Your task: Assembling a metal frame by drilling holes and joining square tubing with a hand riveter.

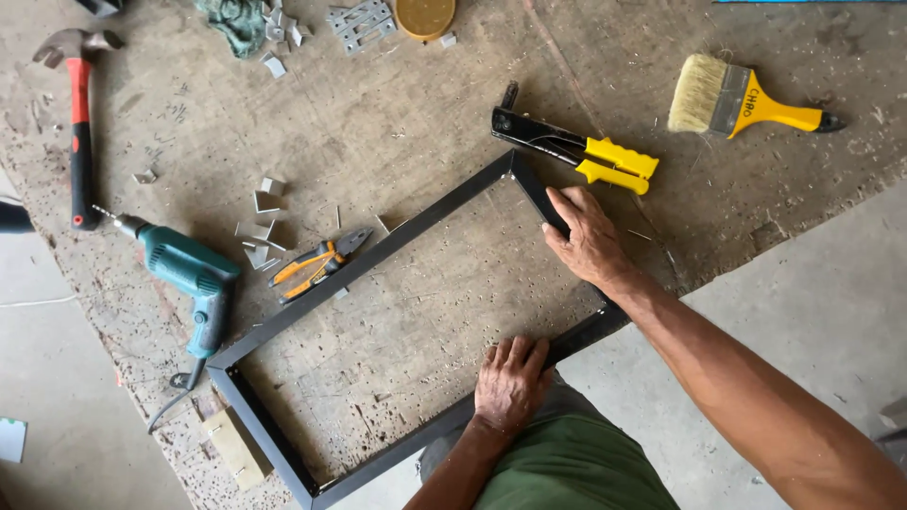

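While a hammer (pixel 78 113) and a teal drill (pixel 184 274) lie at the left of the worn table (pixel 416 123), a dark rectangular metal frame (pixel 378 255) rests flat at its middle. The left hand (pixel 510 382) presses palm-down on the near rail; the right hand (pixel 588 236) grips the right rail, beside a yellow-handled riveter (pixel 576 151) and a paintbrush (pixel 746 102).

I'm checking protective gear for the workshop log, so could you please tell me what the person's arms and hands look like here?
Both the left hand and the right hand are bare: no gloves, rings, watch or wristband show. Both forearms are uncovered as far as the view reaches, with no sleeve visible. The only clothing in view is green fabric on the lap.
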